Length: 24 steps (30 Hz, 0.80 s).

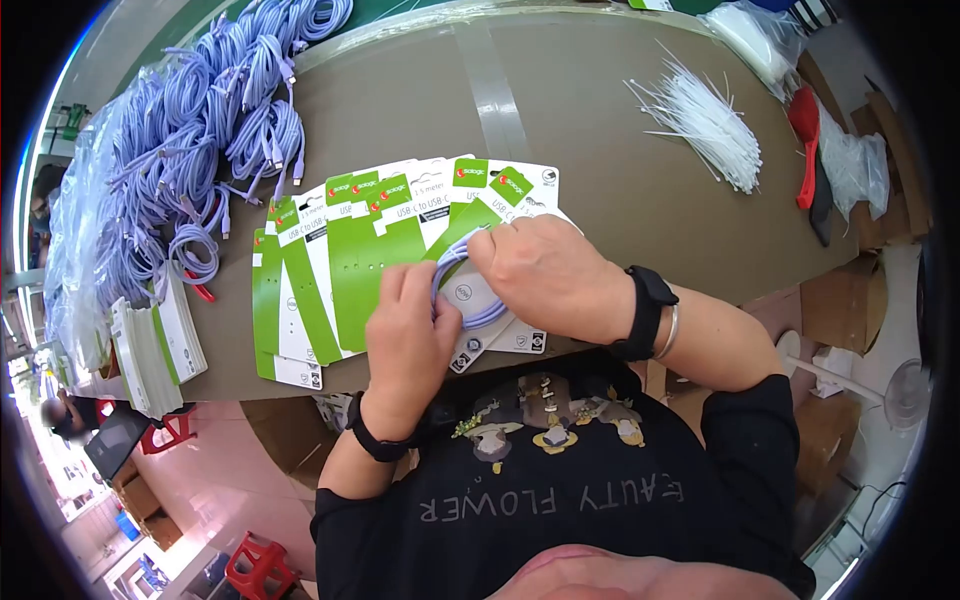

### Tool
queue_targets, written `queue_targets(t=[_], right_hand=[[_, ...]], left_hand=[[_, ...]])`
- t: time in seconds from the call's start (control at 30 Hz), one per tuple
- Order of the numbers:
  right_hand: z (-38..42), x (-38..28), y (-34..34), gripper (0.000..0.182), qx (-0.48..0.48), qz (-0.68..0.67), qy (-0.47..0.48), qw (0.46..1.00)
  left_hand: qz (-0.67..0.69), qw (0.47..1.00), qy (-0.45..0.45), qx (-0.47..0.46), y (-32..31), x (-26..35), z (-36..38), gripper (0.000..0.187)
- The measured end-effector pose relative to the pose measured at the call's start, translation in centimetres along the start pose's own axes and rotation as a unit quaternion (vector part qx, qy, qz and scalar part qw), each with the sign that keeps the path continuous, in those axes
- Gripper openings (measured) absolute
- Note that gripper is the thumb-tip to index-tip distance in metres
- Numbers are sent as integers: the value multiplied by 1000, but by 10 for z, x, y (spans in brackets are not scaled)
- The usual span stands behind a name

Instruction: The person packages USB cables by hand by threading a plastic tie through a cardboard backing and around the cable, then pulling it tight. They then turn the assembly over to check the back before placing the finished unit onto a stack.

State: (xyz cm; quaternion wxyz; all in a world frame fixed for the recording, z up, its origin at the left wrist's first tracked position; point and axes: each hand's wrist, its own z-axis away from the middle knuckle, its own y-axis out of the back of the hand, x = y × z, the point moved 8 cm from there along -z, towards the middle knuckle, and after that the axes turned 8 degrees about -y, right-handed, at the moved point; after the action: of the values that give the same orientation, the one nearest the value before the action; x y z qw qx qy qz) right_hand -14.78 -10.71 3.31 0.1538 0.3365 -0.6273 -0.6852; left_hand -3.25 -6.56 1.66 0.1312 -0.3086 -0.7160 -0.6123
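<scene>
A coiled lilac USB cable is held between both hands over the front of the table. My left hand has its fingers curled closed around the left side of the coil. On the upper right of the loop, my right hand pinches the cable, its fingertips partly hidden. Beneath the hands lie several overlapping green and white packaging cards, printed "USB-C to USB-C". Part of one card shows through the middle of the loop.
A big heap of lilac cables lies at the left, with a stack of folded cards in front. White zip ties spread at the right, near red-handled scissors and a plastic bag. The brown table has a curved edge.
</scene>
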Motion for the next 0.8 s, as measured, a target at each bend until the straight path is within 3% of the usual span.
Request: queue_targets(t=[0.07, 0.17, 0.27, 0.33, 0.37, 0.43, 0.53, 0.63, 0.77, 0.8], right_hand=[[-3, 0, -2, 15, -3, -7, 17, 1000], [-5, 6, 0, 12, 3, -22, 43, 999], [-10, 41, 2, 11, -72, -309, -25, 948], [-9, 43, 6, 12, -84, -308, -39, 947], [-7, 42, 5, 12, -93, -312, -51, 944], [-5, 36, -2, 12, -102, -318, -62, 941], [0, 11, 1, 12, 51, -91, 24, 994], [0, 11, -1, 14, 49, -98, 36, 993], [1, 11, 25, 16, 79, -109, 55, 989], [5, 10, 30, 18, 88, -119, 59, 987]], left_hand=[[-28, 997, -70, 25, 1, 10, 4, 33], [38, 999, -35, -1, 3, -2, 5, 37], [137, 991, 1, -2, 16, -7, 4, 41], [265, 962, 61, 15, 20, -15, 10, 45], [266, 961, 68, 12, 18, -19, 13, 45], [174, 984, 3, -29, 15, -16, 13, 50], [96, 993, -49, -51, 13, -10, 8, 50], [31, 994, -94, -47, 18, -1, 0, 45], [24, 997, -36, -57, 21, -9, -20, 41], [106, 989, 32, -94, 14, -16, -19, 40]])
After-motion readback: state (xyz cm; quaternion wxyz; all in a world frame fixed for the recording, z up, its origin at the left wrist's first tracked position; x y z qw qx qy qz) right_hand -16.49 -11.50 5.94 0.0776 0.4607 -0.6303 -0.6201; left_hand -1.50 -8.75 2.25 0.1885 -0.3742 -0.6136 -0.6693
